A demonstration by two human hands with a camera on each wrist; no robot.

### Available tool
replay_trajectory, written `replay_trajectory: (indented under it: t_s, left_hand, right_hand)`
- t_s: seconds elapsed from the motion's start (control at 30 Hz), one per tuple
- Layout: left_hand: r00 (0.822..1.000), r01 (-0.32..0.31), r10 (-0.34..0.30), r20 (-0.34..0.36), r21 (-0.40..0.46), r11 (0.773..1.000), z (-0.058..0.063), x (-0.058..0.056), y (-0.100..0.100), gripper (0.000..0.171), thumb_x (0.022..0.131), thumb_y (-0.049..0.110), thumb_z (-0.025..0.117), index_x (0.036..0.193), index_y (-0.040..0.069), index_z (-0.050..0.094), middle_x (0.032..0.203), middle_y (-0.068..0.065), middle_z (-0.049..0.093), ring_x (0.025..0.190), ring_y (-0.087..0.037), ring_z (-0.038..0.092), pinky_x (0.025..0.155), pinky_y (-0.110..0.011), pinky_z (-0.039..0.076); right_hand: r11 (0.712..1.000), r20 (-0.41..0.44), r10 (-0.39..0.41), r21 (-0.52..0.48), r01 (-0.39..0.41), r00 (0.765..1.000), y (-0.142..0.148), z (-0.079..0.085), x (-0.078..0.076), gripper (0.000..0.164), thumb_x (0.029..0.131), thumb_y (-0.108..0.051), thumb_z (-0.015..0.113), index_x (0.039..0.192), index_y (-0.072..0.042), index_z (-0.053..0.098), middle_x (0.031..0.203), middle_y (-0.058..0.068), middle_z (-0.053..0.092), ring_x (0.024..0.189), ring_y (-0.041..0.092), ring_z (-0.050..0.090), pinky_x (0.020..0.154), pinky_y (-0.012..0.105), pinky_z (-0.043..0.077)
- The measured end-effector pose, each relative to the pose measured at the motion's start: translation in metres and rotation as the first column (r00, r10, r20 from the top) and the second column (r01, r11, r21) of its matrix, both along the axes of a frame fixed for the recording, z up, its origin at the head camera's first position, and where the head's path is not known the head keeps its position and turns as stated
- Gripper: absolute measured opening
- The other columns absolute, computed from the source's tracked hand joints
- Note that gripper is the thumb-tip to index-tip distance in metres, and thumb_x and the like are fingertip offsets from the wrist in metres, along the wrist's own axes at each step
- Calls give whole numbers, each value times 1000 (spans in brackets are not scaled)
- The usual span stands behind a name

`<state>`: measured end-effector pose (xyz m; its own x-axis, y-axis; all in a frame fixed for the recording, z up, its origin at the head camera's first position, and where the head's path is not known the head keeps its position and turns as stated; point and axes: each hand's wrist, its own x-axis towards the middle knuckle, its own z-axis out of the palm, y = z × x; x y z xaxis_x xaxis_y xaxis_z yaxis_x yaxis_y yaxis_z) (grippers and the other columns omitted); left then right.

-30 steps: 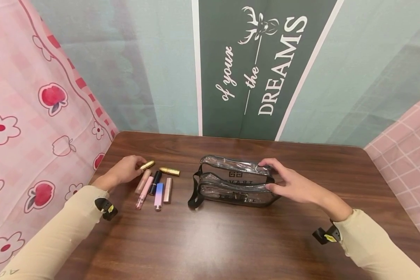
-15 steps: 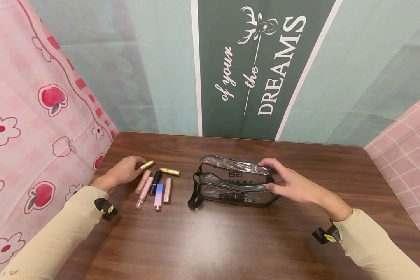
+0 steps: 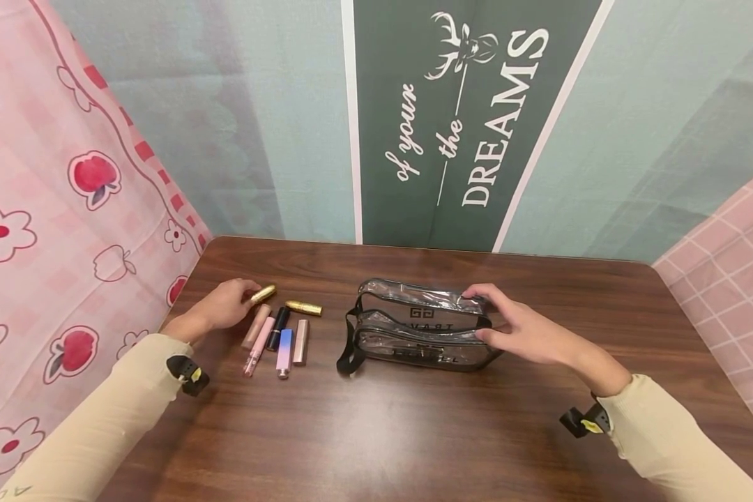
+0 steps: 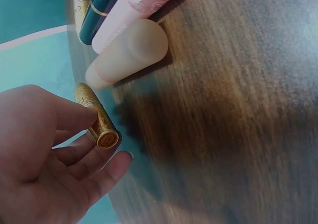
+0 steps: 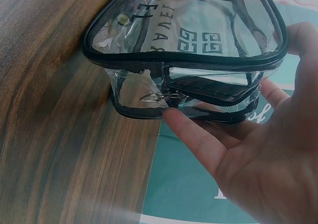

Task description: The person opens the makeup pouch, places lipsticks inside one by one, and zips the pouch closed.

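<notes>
left fingers [image 4: 113,170] pinched a gold tube [image 3: 263,293] near the far left corner of the worktop [image 3: 376,446], its long axis slanting rightward to the far edge; rightward lay the pouch [image 3: 414,333], right end held by spread right fingers [image 5: 195,138].

Wood-grain table [image 3: 427,432], pink flowered cloth [image 3: 56,230], lettered green backdrop [image 3: 452,146]

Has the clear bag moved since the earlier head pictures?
No; the clear bag shows no visible shift relative to the far edge of the table.
</notes>
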<state>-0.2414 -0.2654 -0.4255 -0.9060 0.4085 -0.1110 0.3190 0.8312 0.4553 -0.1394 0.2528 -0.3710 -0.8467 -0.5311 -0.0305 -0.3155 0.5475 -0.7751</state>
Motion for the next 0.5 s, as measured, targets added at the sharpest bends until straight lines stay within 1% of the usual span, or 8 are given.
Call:
replay_trajectory:
  t_s: [0.17, 0.3, 0.5]
  left_hand:
    - [1000, 1, -1, -6, 5, 1000, 7, -1, -1, 25, 92, -7, 59, 115, -15, 63, 100, -24, 67, 91, -34, 63, 87, -55, 51]
    - [1000, 2, -2, 3, 5, 1000, 12, -1, -1, 25, 92, -7, 59, 116, -15, 63, 100, -24, 67, 91, -34, 61, 87, -55, 50]
    - [1000, 23, -23, -20, -7, 1000, 15, -4, -2, 25, 92, -7, 60, 115, -15, 63, 102, -25, 67, 94, -36, 62, 89, -56, 49]
  right_hand:
    - [1000, 2, 3, -1, -3, 1000, 0, 1, -1, 58, 96, -7, 68, 143, -20, 38, 134, 14, 48, 94, 21, 63, 74, 30, 57]
    - [1000, 2, 3, -2, -3, 1000, 1, 2, -3, 58, 96, -7, 68, 143, -20, 38, 134, 13, 48, 94, 21, 64, 74, 30, 57]
    - [1000, 13, 3, -5, -3, 1000, 2, 2, -4, 57, 96, -7, 68, 143, -20, 38, 135, 14, 48, 93, 23, 64, 73, 30, 57]
